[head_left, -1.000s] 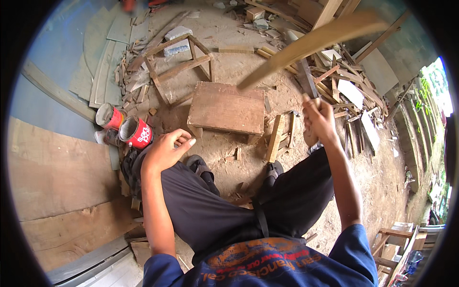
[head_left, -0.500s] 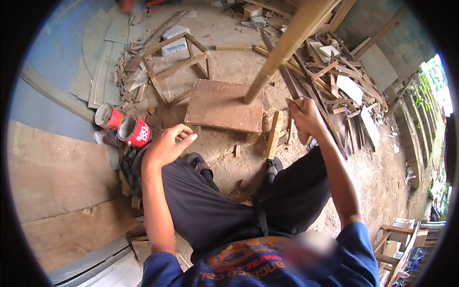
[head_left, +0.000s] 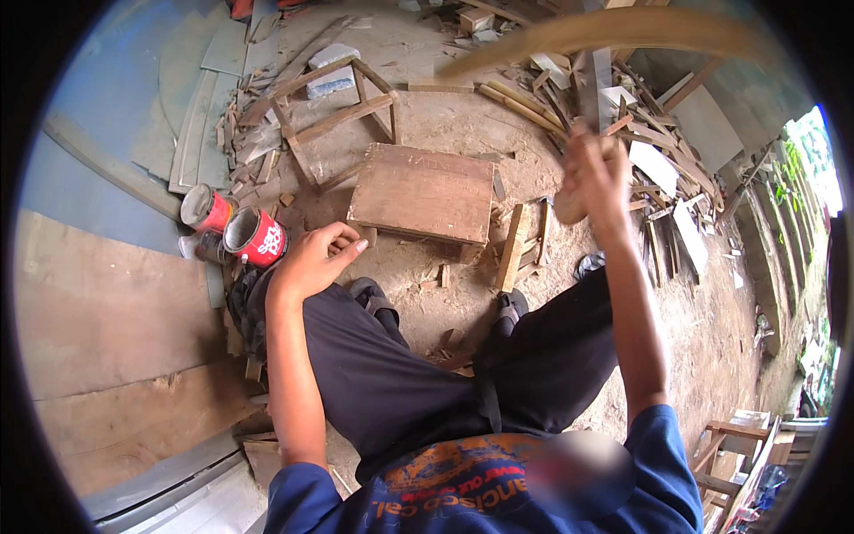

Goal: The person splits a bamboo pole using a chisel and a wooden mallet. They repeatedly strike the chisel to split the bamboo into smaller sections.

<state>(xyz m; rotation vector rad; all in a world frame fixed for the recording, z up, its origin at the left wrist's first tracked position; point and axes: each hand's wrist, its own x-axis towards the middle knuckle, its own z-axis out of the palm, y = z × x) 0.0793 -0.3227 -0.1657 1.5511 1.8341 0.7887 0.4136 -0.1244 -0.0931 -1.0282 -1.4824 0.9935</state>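
My right hand (head_left: pixel 596 173) is raised at the right, wrapped round the wooden handle of a machete (head_left: pixel 593 84). Its long flat blade points up and away, smeared by motion. Beyond the blade a yellowish-brown pole (head_left: pixel 614 34) lies across the top of the view, blurred and apart from the block. The low wooden chopping block (head_left: pixel 422 194) stands in front of my feet, flat top up. My left hand (head_left: pixel 313 260) hovers by the block's near left corner, fingers loosely curled, thumb apart, nothing visible in it.
Two red paint cans (head_left: pixel 255 237) stand at the left. Behind the block is a wooden frame (head_left: pixel 342 116) near a pale foam-like block (head_left: pixel 330 73). Scrap wood (head_left: pixel 663 147) is heaped at the right. A short batten (head_left: pixel 511 247) leans close to my right foot.
The pole, upright on the block before, has come off it and swung up toward the top right. My right hand has risen with the machete. My left hand has barely moved.
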